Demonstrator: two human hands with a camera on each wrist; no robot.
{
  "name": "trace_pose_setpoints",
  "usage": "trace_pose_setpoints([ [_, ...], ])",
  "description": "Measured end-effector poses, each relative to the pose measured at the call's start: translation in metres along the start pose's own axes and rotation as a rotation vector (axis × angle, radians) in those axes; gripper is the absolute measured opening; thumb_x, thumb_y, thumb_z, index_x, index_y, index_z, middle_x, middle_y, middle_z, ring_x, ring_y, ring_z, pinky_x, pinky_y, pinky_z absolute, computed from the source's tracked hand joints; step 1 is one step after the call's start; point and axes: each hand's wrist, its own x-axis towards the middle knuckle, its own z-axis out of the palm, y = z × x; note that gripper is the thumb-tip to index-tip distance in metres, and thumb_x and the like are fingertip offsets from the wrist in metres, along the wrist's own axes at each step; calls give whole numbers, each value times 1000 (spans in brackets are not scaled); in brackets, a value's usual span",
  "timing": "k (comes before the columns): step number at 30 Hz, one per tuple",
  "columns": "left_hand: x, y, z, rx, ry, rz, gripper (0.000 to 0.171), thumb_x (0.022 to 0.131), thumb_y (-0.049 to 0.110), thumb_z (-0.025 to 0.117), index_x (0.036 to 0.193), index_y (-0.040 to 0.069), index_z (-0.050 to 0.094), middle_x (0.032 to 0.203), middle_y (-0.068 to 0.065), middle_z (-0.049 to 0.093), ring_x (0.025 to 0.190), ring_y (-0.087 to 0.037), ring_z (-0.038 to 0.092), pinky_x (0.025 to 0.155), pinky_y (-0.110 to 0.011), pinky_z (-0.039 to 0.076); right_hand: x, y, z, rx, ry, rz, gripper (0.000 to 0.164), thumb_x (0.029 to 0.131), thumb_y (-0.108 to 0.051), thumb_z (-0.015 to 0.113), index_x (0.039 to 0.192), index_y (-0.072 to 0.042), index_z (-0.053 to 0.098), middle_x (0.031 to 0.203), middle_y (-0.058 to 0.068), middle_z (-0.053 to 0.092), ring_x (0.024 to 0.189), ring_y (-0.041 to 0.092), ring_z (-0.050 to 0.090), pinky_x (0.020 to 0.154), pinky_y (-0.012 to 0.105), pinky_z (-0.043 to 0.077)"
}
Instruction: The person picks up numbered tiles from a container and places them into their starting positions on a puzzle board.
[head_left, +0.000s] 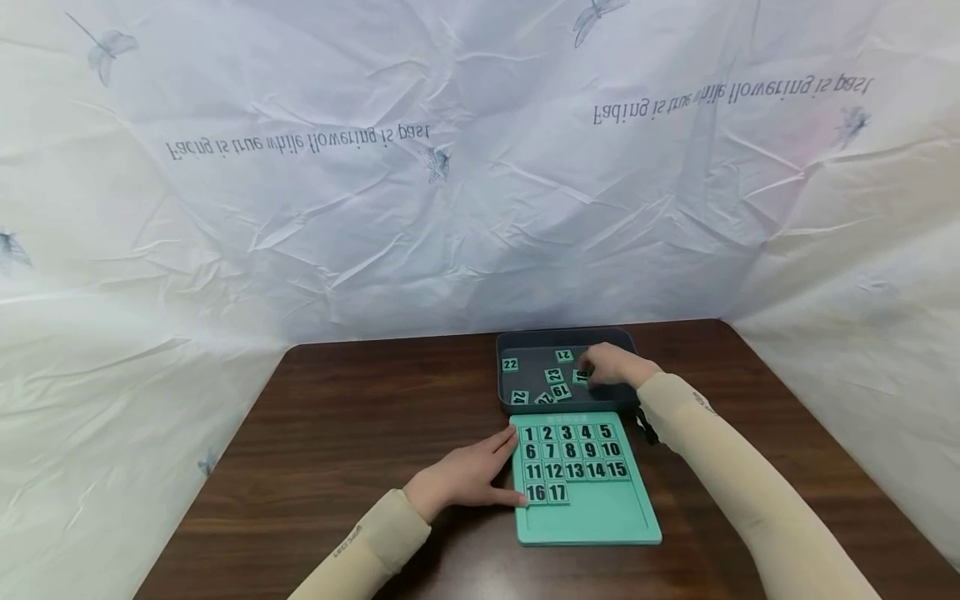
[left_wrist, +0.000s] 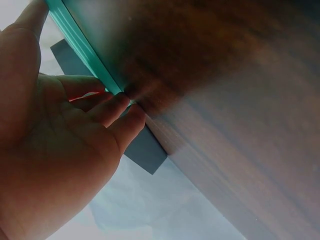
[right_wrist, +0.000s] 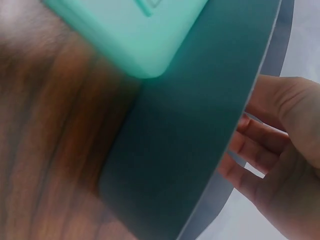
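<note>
A green number board [head_left: 592,521] lies on the table, with rows of tiles 1 to 15 and, below them, tiles 16 and 17 [head_left: 557,492]. My left hand [head_left: 471,477] rests along its left edge, fingers extended, thumb beside tile 16; in the left wrist view, fingertips touch the board's green rim [left_wrist: 82,47]. My right hand [head_left: 617,365] reaches into the dark grey tray [head_left: 566,337] behind the board, bent fingers at tile 18 [head_left: 581,377]. The tray's wall [right_wrist: 185,125] hides those fingertips in the right wrist view, so their hold on the tile cannot be told.
Several loose tiles lie in the tray, among them 22 [head_left: 510,364], 21 [head_left: 564,355], 23 [head_left: 553,376] and 19 [head_left: 560,391]. A small black object [head_left: 646,427] is by the right wrist. White printed sheeting [head_left: 480,208] hangs around the brown wooden table [head_left: 360,417].
</note>
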Motion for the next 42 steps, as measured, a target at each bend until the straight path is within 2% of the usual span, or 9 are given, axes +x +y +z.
trace_pose_setpoints([
  [4,0,-1,2,5,-2,-5,102,90,74,54,162,11,20,169,-4,13,149,-19,29,113,-38,38,-5,3,2,-3,16,2,36,91,-14,76,121,3,68,116,17,68,106,32,65,85,43,55],
  [11,-2,-4,3,-8,8,-13,102,90,73,56,162,11,21,168,-3,13,149,-20,30,112,-38,38,-14,2,-3,29,82,-19,29,93,-8,70,119,5,68,107,14,68,95,27,66,83,45,55],
  [13,-3,-4,3,-9,9,-14,101,90,73,56,162,11,21,168,-3,14,149,-20,30,112,-38,38,-15,3,-3,27,72,-25,33,94,-7,69,124,6,66,112,16,67,100,29,65,85,46,54],
  [18,-2,-3,4,-13,7,-1,102,90,73,55,162,10,22,168,-4,14,148,-20,30,112,-38,38,-17,9,4,15,26,-67,46,88,10,61,133,3,62,130,22,60,121,41,56,85,44,51],
  [21,-2,0,4,-12,7,1,102,90,73,56,162,10,22,168,-4,14,148,-20,30,112,-38,39,-18,12,6,8,19,-104,48,85,15,58,131,0,65,129,21,60,121,41,55,83,43,49],
  [26,-2,0,2,-10,16,3,102,90,73,57,162,10,22,168,-4,14,149,-20,30,111,-38,39,-19,14,4,49,36,-120,33,89,6,69,121,-1,69,117,15,66,110,35,62,87,47,53],
  [29,-1,-1,2,-7,20,7,102,90,73,56,162,10,22,169,-4,14,149,-20,29,111,-38,39,-22,14,4,72,36,-113,37,90,0,72,127,-2,67,122,15,64,111,34,62,89,47,53],
  [33,-1,-1,3,-15,11,5,102,90,74,55,162,10,21,169,-4,13,149,-21,30,112,-39,39,-25,13,4,57,12,-138,44,91,-1,72,134,-5,64,128,16,59,115,35,58,89,47,52],
  [42,0,-1,4,-16,12,6,102,89,73,56,162,11,21,169,-3,13,149,-20,30,112,-39,39,-26,16,7,-17,37,-138,29,92,-13,76,119,-5,70,113,11,61,104,30,61,89,47,51],
])
